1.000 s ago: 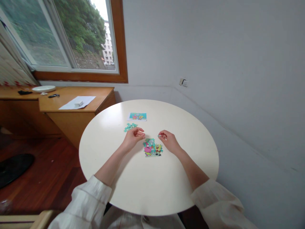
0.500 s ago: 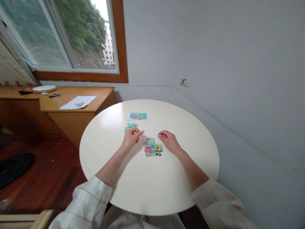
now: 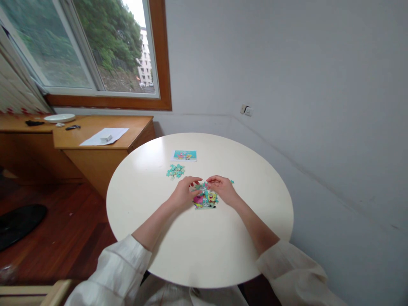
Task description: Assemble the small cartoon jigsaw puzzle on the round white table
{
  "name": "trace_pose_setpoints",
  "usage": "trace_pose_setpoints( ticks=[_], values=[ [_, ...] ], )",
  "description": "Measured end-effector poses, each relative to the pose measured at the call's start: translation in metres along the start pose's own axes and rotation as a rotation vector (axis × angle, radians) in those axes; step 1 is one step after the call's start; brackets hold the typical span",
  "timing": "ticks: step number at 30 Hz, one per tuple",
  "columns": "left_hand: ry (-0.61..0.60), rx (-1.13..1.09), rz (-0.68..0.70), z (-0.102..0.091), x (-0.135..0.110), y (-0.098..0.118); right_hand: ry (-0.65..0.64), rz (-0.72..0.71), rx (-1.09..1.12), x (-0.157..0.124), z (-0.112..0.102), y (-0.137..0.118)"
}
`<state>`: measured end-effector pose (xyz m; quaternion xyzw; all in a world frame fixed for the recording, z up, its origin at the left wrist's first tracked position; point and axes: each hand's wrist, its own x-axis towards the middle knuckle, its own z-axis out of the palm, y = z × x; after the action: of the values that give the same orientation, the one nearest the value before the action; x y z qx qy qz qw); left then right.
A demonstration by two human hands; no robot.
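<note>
A partly built cartoon jigsaw (image 3: pixel 206 199) lies in the middle of a round cream table (image 3: pixel 197 250). My left hand (image 3: pixel 185 193) rests at its left edge, fingers curled toward its top. My right hand (image 3: pixel 223 189) meets it from the right, fingertips pinched over the jigsaw's upper edge; whatever they pinch is too small to make out. A heap of loose teal pieces (image 3: pixel 175 171) lies just beyond my left hand. One stray teal piece (image 3: pixel 232 182) shows past my right hand. A small reference picture (image 3: pixel 184 155) lies farther back.
A wooden desk (image 3: pixel 95 146) stands to the left under the window, with a paper sheet (image 3: pixel 103 136), a white plate (image 3: pixel 59 117) and small dark items on it. A grey wall runs close along the table's right side. A dark round thing (image 3: pixel 19 225) sits on the wooden floor.
Both hands have come together over the top of the jigsaw. My left hand moved right, away from the loose pieces; my right hand shifted slightly left.
</note>
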<state>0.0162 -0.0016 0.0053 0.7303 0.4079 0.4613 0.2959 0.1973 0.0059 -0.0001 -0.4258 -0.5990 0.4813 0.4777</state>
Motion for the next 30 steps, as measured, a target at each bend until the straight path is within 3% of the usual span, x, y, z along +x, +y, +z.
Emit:
trace_pose_setpoints(
  ticks=[11,20,25,30],
  values=[
    [-0.092,0.143,0.124,-0.003,-0.001,0.006,-0.095,0.057,0.045,-0.004,0.005,-0.004],
    [-0.104,0.135,0.122,-0.004,-0.001,0.006,-0.096,0.086,0.073,-0.004,0.005,-0.006],
    [-0.03,0.154,0.12,-0.011,0.003,0.0,-0.061,0.091,0.061,-0.003,0.002,-0.004],
    [-0.029,0.203,0.026,-0.017,0.007,-0.004,-0.041,0.082,0.041,-0.001,-0.001,-0.001]
  ],
)
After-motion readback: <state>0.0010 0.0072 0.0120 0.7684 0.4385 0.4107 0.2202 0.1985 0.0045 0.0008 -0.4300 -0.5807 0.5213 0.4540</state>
